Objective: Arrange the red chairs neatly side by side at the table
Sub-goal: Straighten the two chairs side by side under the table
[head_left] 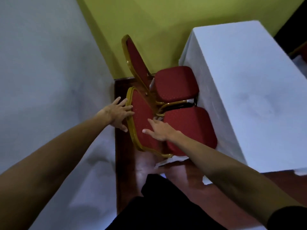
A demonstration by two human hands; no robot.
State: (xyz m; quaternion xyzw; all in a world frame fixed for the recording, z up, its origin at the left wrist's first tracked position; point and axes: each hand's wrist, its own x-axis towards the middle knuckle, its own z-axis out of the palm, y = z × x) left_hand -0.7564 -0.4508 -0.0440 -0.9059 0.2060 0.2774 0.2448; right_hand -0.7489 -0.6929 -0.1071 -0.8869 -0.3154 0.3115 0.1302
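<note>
Two red padded chairs with gold frames stand side by side against a table draped in white cloth on the right. The near chair has its seat touching the cloth; its backrest faces me. My left hand lies on the gold rim of that backrest, fingers spread. My right hand rests flat on the red front of the same backrest, fingers apart. The far chair stands just beyond, its backrest leaning toward the green wall.
A second white-clothed table fills the left side, leaving a narrow strip of dark brown floor where I stand. A yellow-green wall closes the far end. My dark clothing shows at the bottom.
</note>
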